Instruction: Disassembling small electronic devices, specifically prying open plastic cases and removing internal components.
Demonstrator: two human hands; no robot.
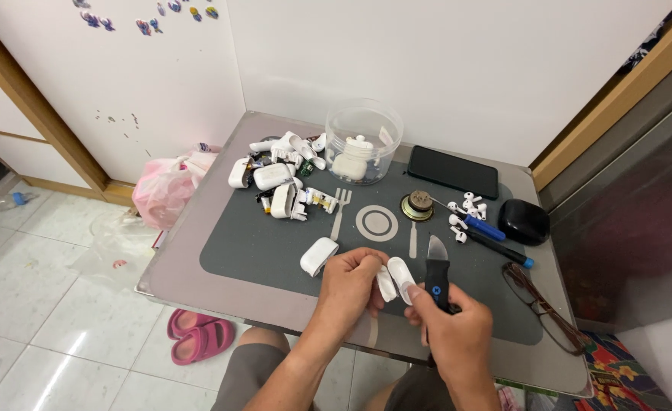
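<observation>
At the left of the grey placemat (pixel 252 236) a closed white earbud charging case (pixel 318 256) lies loose, just beside the person's left hand (pixel 349 285). That hand is curled fairly tight: its fingers pinch one white shell piece of an opened earbud case (pixel 386 283) against the thumb, low over the mat's near edge. A second white shell half (pixel 402 278) stands touching the first on its right, its long axis tilted up and away from the person; whether the two are hinged or separate cannot be told.

The right hand (pixel 456 335) is closed round the black handle of a short pry knife (pixel 437 274), index finger stretched forward along the handle toward the shell. The blade points up and away, its tip just to the right of the shell half, so the case lies immediately to the blade's left, between the two hands. Both hands are about equally close to it.

Farther right lie a blue-handled screwdriver (pixel 482 227), loose white earbuds (pixel 469 204) and spectacles (pixel 541 304).
</observation>
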